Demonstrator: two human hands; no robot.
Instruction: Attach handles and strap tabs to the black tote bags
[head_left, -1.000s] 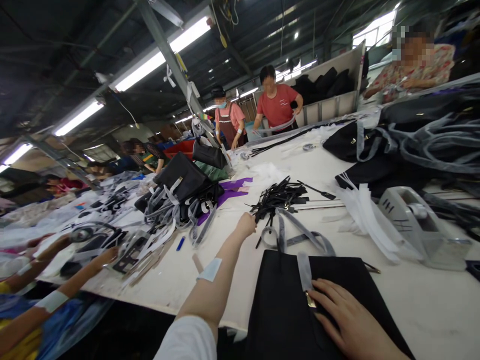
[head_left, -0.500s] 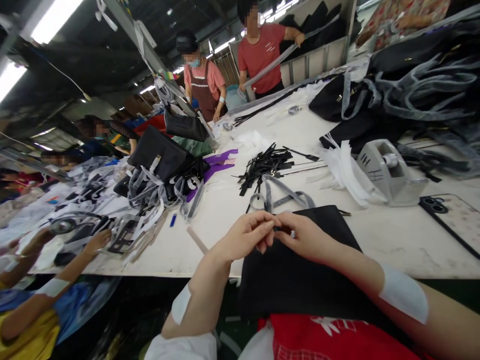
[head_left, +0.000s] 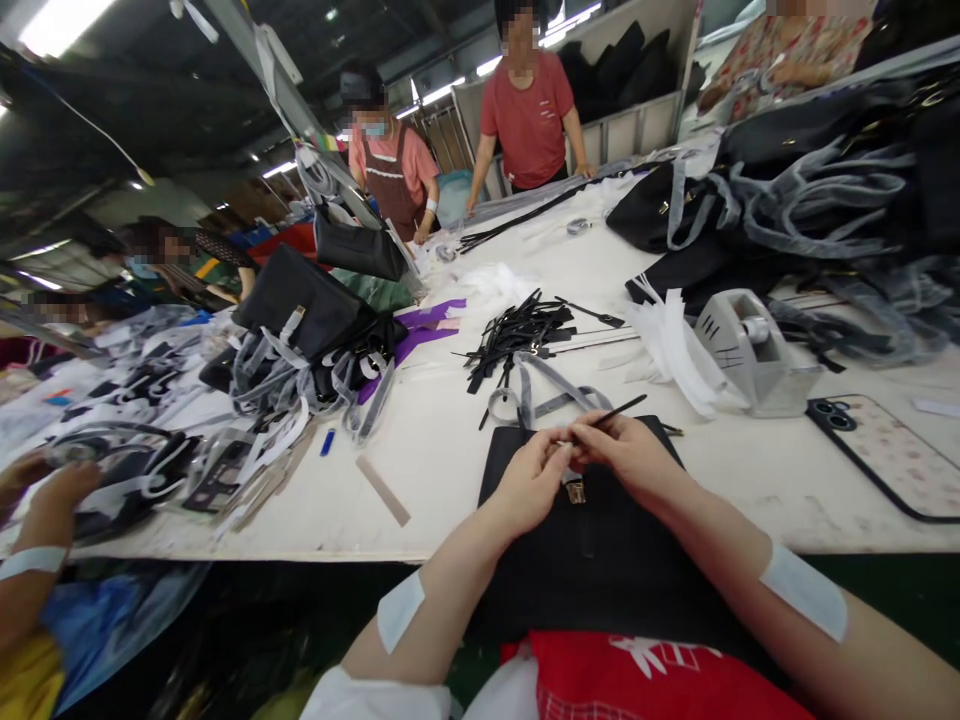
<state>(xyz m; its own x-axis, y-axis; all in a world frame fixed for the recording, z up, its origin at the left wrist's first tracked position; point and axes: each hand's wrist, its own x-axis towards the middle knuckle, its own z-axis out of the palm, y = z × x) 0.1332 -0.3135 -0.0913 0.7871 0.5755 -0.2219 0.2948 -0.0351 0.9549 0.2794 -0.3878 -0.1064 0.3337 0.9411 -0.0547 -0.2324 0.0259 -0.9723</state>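
A black bag (head_left: 555,560) lies in front of me, partly over the table's edge and against my red apron. Above its upper part, my left hand (head_left: 536,475) and my right hand (head_left: 626,450) meet, fingertips pinched together. Between them is a narrow black strap (head_left: 624,407), one end slanting up past my right hand. Just below my fingers a gold clasp (head_left: 575,491) with a pale wrap shows on the bag. My fingers hide the middle of the strap. A plastic-wrapped handle (head_left: 559,400) curves at the bag's far edge.
Beyond the bag lies a pile of black straps (head_left: 517,335). White strips (head_left: 679,350), a tape dispenser (head_left: 757,350) and a phone (head_left: 892,450) are on the right. Left stand more black bags (head_left: 300,300) and a blue lighter (head_left: 328,442). Co-workers stand around the table.
My hands have shifted slightly and turned, so the strap's end and the gold clasp now show. Across the table, a co-worker in red has lowered a long strip. The view has moved slightly right.
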